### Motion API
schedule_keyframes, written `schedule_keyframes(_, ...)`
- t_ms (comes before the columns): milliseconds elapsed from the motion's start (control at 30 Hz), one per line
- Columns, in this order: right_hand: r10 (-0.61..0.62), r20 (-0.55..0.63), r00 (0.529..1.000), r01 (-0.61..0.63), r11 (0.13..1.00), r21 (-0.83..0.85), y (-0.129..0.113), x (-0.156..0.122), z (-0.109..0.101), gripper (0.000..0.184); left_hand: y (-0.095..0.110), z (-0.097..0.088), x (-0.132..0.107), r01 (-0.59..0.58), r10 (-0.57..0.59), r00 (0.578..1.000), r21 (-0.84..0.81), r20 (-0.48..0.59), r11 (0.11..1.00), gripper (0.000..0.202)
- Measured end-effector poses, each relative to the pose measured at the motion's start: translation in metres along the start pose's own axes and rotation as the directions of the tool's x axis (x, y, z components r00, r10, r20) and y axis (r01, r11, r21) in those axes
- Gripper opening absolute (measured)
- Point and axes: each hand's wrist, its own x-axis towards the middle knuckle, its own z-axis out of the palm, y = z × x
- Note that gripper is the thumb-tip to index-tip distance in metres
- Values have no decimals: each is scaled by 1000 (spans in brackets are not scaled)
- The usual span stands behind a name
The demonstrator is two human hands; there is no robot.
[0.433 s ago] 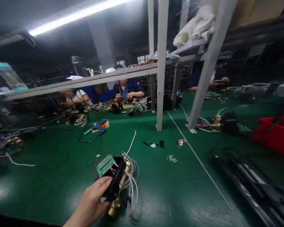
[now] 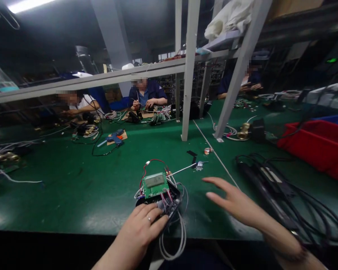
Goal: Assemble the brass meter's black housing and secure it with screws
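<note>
1. Left hand (image 2: 142, 228): fingers (image 2: 153, 217) curled over the near end of the black housing (image 2: 169, 204), holding it at the front edge of the tabletop (image 2: 73, 195).
2. Black housing: sat low centre, partly overhanging that edge, a green circuit board (image 2: 155, 185) with a grey display propped on top, red and white wires (image 2: 171, 240) looping out and below the edge.
3. Right hand (image 2: 233, 202): empty, fingers spread wide, hovering just right of the housing and touching nothing.
4. Risk, as I judged it: the board looked tethered only by its wires, so a tilt of the housing could slide it off; the hanging loops could snag and drag the unit over the edge.
5. Risk: a sweep of the open hand could catch the black cables (image 2: 284, 187) coiled close by.
6. Surface: green mat, scattered small parts (image 2: 198, 165), a blue glue gun (image 2: 114, 137) farther off, a red bin (image 2: 315, 144) at right.
7. Room: dim workshop, white frame posts (image 2: 189, 67), other people seated across the tabletop.
</note>
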Motion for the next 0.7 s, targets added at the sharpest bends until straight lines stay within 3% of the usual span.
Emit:
schedule_keyframes(200, -37, 114, 993, 65, 964, -257, -6, 49, 26, 52, 0, 7, -6, 95, -87, 977, 34, -194, 995, 51)
schedule_keyframes(300, -140, 223, 965, 205, 930, -304, -1, 66, 41, 66, 2, 18, -15, 147, -133, 972, 58, -195, 988, 53)
schedule_keyframes(367, -154, 241, 958, 231, 913, -335, 6, 79, 44, 68, 3, 23, -20, 178, -165, 973, 73, -162, 981, 56)
schedule_keyframes(567, -113, 91, 989, 140, 905, -401, 31, 127, 29, 54, -1, 28, -27, 189, -178, 974, 71, -141, 979, 61)
schedule_keyframes(700, -131, -80, 988, 91, 920, -382, 27, 128, 26, 41, -3, 32, -29, 172, -158, 975, 83, -155, 982, 59)
